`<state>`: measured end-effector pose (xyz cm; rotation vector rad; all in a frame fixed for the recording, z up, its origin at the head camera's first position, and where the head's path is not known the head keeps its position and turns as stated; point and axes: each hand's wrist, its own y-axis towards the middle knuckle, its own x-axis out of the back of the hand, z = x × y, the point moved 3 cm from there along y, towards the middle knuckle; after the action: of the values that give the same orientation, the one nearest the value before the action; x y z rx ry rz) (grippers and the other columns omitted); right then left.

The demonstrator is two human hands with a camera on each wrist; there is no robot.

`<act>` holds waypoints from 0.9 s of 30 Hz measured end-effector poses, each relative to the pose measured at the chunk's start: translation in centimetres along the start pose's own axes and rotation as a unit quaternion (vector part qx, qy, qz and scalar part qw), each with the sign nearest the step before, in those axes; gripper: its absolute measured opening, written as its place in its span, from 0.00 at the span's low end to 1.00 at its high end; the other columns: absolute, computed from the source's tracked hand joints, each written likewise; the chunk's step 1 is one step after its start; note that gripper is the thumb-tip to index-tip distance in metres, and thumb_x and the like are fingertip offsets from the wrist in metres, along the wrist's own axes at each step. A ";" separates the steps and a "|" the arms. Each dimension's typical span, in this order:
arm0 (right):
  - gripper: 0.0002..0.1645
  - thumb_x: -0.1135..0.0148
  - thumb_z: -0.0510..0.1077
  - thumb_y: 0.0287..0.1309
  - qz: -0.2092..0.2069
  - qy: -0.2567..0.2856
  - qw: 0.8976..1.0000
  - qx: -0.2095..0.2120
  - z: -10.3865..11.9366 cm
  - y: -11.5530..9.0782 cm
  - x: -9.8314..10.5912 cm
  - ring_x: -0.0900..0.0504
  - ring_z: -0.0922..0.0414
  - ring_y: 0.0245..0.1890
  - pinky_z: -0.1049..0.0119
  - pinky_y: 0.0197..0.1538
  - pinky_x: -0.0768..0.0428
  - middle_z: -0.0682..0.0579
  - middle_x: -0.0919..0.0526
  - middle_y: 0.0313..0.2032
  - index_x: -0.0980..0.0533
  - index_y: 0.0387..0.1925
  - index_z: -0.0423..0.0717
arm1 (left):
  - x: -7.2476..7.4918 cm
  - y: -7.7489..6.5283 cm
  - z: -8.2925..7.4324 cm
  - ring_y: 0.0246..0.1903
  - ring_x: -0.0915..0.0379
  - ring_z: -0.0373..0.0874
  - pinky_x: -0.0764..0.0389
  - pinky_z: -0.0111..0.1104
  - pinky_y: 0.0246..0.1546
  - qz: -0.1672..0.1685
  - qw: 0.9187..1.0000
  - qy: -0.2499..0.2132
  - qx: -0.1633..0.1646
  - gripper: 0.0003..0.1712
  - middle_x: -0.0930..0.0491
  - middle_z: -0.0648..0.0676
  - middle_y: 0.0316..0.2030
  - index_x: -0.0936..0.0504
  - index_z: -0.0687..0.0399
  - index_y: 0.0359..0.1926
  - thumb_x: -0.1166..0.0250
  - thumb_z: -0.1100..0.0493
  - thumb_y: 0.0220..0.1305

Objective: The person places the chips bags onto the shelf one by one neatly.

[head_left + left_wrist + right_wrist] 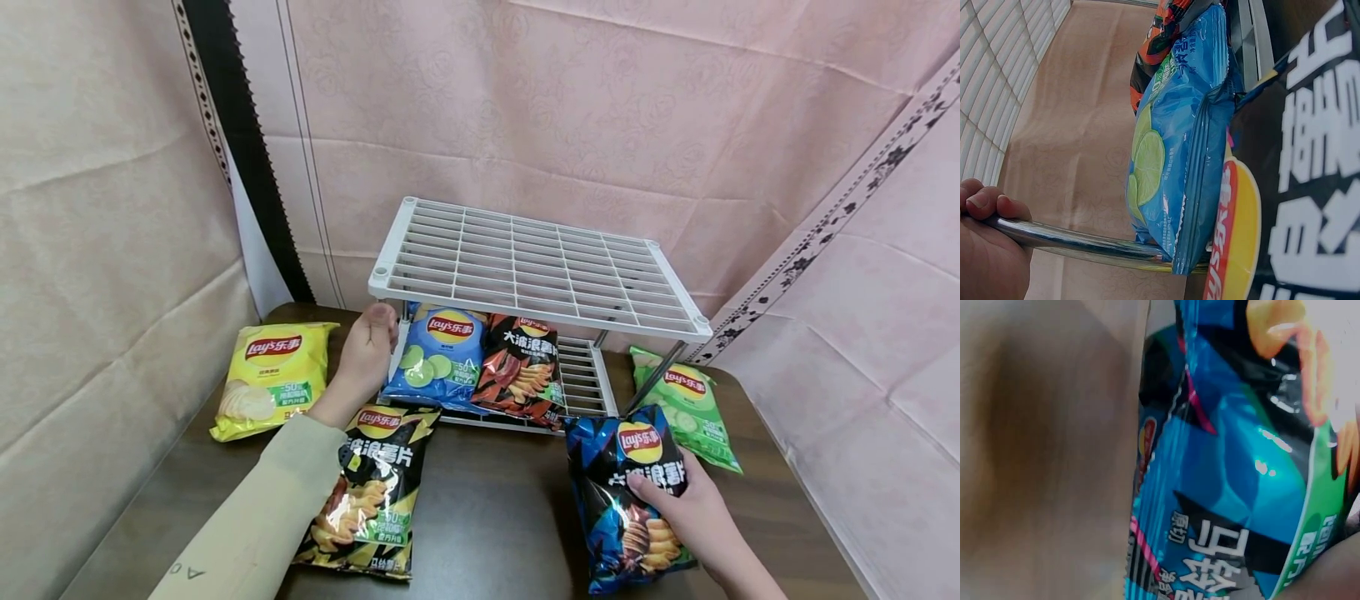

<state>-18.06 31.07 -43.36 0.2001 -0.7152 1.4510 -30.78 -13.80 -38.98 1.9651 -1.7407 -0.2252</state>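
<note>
My left hand grips the front left metal post of a white two-tier rack, just under its top shelf. My right hand holds a blue and black chip bag by its right side, thumb across the front, before the rack's right front corner. Side by side on the lower shelf are a blue lime chip bag and a red and black chip bag. Below my left forearm, a yellow and black chip bag lies on the table, partly covered by the sleeve.
A yellow chip bag lies on the table left of the rack. To the right, a green chip bag lies behind the right front post. Pink cloth hangs behind the dark wooden table, with cloth at both sides too.
</note>
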 end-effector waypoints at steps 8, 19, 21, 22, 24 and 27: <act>0.54 0.33 0.66 0.53 -0.017 0.015 0.997 0.077 3.0 1.0 -0.9 0.23 0.48 0.47 0.60 0.44 0.21 0.41 0.32 0.57 0.49 0.70 0.48 | 0.1 -0.1 0.0 0.23 0.39 0.51 0.37 0.34 0.27 0.007 1.000 0.004 0.013 0.26 0.38 0.56 0.23 0.36 0.60 0.33 0.69 0.47 0.78; 0.52 0.32 0.64 0.52 -0.025 0.023 0.991 0.130 5.0 1.4 -2.0 0.24 0.48 0.46 0.61 0.43 0.21 0.43 0.30 0.54 0.47 0.68 0.49 | 0.0 0.1 -0.1 0.22 0.40 0.50 0.39 0.33 0.25 0.005 1.000 0.010 0.005 0.26 0.38 0.56 0.22 0.35 0.65 0.33 0.70 0.52 0.79; 0.52 0.32 0.64 0.52 -0.029 0.017 0.989 0.146 5.7 1.6 -2.2 0.24 0.48 0.46 0.60 0.43 0.21 0.43 0.30 0.55 0.47 0.69 0.49 | 0.0 0.1 -0.1 0.22 0.40 0.50 0.39 0.33 0.25 0.002 1.000 0.006 0.002 0.26 0.38 0.56 0.22 0.35 0.63 0.32 0.69 0.50 0.79; 0.52 0.32 0.64 0.53 -0.033 0.011 0.987 0.156 6.0 1.7 -2.4 0.25 0.48 0.47 0.60 0.43 0.21 0.43 0.31 0.55 0.47 0.69 0.49 | 0.0 0.1 -0.1 0.22 0.40 0.50 0.38 0.34 0.25 0.001 1.000 0.003 0.001 0.26 0.38 0.56 0.22 0.35 0.62 0.32 0.69 0.49 0.78; 0.53 0.32 0.65 0.52 -0.039 0.004 0.985 0.169 6.8 2.0 -2.6 0.25 0.48 0.47 0.60 0.43 0.21 0.43 0.31 0.55 0.47 0.70 0.49 | 0.0 0.0 -0.1 0.21 0.40 0.51 0.38 0.34 0.25 -0.001 1.000 -0.002 -0.002 0.26 0.38 0.57 0.22 0.36 0.60 0.32 0.69 0.46 0.78; 0.55 0.32 0.66 0.52 -0.049 -0.002 0.983 0.179 8.1 2.7 -2.8 0.27 0.48 0.47 0.59 0.43 0.22 0.43 0.32 0.55 0.49 0.71 0.49 | 0.0 0.0 0.0 0.22 0.40 0.52 0.38 0.34 0.25 -0.002 1.000 -0.008 -0.006 0.27 0.38 0.57 0.22 0.36 0.59 0.31 0.69 0.44 0.77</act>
<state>-23.07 24.79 -39.42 0.5085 -0.4364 1.4760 -30.80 -13.79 -39.00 1.9628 -1.7428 -0.2537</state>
